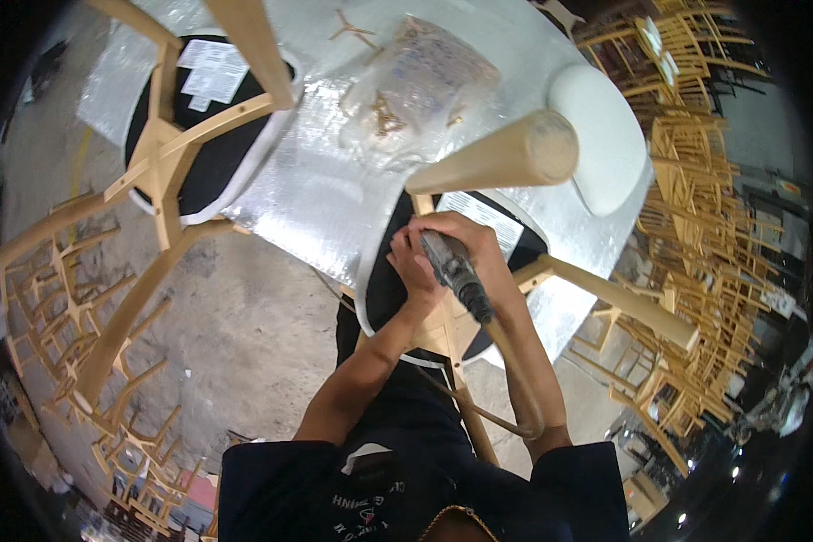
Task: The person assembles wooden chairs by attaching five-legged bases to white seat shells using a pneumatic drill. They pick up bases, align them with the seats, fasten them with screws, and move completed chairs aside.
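Two bare hands in view, one tool, two upturned chairs up close. Right hand [468,233] is wrapped around the body of a dark, grey-black power tool [456,275], fingers closed round it; tool's rear end points down toward the wearer, with one hose [537,397] trailing off it in a loop beside the right forearm. Left hand [414,266] sits just beside the tool, fingers half curled; can't tell if it grips anything, fingertips partly hidden. Tool is over the near chair [438,330], which lies bottom-up at the desk [321,185] edge, black seat underside showing, three legs clear, one jutting up toward the camera. Pose: forearms come in from lower left and lower right, elbows bent, converging over the seat. Second chair [167,149], also bottom-up, at upper left. Two white printed papers, one per seat: left paper [215,72], near paper [486,217]. One white rounded panel [601,135] at right on the silvery-covered desk. Clear plastic packaging [434,77] at top centre, small brass-coloured pieces [386,117] at it, uncounted. Background chairs [696,181] stacked right, more lower left, too many to count.
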A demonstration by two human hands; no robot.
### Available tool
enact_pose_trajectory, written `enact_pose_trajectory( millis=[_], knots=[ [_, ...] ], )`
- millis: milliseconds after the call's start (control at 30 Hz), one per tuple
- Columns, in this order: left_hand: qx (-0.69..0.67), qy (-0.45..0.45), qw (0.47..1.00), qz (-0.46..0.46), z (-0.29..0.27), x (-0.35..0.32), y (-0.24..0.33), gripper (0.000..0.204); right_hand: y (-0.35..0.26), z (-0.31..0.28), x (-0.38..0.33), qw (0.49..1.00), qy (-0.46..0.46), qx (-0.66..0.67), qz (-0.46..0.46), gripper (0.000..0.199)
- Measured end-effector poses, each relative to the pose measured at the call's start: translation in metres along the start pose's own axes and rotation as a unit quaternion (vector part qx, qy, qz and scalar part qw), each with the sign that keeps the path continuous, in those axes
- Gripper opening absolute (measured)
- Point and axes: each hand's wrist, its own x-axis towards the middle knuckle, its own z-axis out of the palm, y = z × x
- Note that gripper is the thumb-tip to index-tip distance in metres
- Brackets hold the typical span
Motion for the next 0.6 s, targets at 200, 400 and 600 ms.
enact_pose_trajectory(
  millis=[200,400,600],
  knots=[
    [0.022,-0.005,0.999,-0.030,-0.012,0.004,0.019,0.083,0.011,0.011,-0.011,0.992,0.072,0.072,0.071,0.035],
    [0.037,0.006,0.999,-0.012,-0.011,0.002,0.020,0.082,0.015,0.020,-0.016,0.987,0.111,0.086,0.073,0.033],
    [0.046,-0.092,0.994,0.033,-0.027,0.004,0.015,0.089,0.019,0.027,-0.024,0.973,0.177,0.087,0.118,0.038]
  ],
)
